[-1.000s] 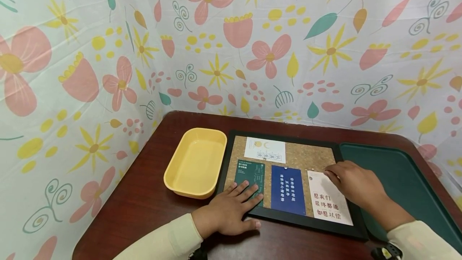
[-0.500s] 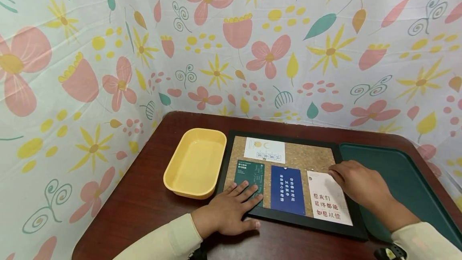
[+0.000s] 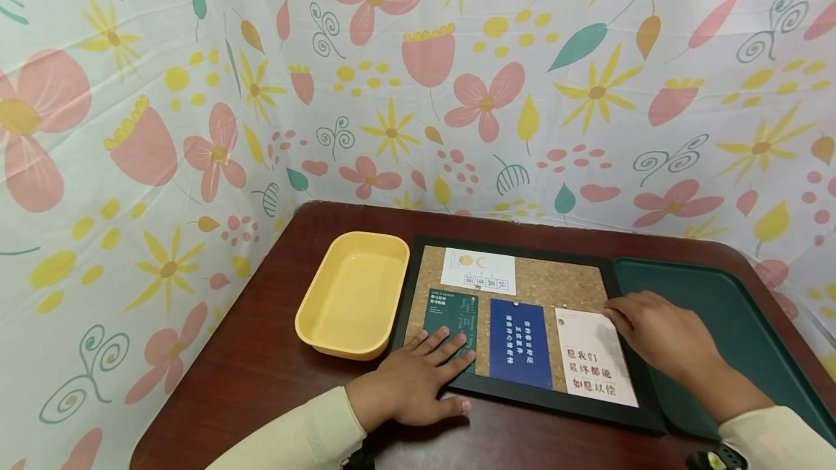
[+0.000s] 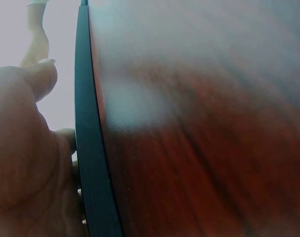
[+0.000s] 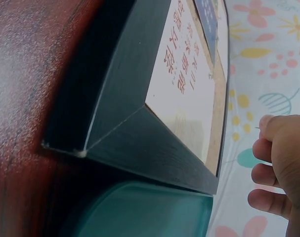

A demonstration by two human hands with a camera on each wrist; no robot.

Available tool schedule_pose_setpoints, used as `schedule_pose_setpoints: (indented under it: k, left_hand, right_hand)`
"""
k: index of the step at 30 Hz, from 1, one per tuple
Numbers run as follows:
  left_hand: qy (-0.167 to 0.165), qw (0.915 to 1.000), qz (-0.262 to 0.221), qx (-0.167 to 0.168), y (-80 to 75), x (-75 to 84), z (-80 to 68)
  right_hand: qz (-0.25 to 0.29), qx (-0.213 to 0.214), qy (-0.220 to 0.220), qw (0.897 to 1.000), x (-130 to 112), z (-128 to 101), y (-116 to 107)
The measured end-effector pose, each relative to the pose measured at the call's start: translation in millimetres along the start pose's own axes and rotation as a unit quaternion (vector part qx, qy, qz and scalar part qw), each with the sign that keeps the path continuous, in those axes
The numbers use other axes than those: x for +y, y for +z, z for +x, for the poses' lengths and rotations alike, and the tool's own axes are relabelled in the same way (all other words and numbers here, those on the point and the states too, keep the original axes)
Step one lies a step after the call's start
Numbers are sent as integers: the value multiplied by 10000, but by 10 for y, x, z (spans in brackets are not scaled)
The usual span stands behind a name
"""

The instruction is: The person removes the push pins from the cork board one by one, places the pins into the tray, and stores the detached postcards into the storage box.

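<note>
A cork board (image 3: 564, 278) in a black frame lies on the table with several cards on it. My left hand (image 3: 418, 383) rests on the lower part of the green card (image 3: 453, 307) and the frame, fingers spread. My right hand (image 3: 666, 336) is bent over the upper right corner of the white card with red characters (image 3: 591, 354). In the right wrist view, the thin point of a pin (image 5: 257, 128) sticks out between its thumb and forefinger; the fingers hide the rest. Beside the white card lies a blue card (image 3: 520, 343).
Left of the board stands a yellow tray (image 3: 353, 296). A dark green tray (image 3: 718, 310) sits against the board's right side, partly under the right forearm. Another white card (image 3: 480, 270) is at the board's top. A flowered cloth (image 3: 483, 93) hangs behind the table.
My right hand has shifted slightly to the right along the white card's top edge, baring more of the card. The left hand stays in place.
</note>
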State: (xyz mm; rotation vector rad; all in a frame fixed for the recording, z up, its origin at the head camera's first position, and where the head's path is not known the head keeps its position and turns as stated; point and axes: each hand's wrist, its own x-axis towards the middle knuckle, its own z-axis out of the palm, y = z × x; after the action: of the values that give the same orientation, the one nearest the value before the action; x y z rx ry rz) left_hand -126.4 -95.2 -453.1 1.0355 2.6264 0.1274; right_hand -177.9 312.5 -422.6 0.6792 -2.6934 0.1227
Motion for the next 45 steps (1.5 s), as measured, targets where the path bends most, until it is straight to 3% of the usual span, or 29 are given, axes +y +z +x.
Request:
schedule_pose_setpoints:
  k: [45]
  left_hand:
    - [2,10000,-40,7,-16,1,-5]
  right_hand:
    - [8,-80,200,9998,295,-254,-61]
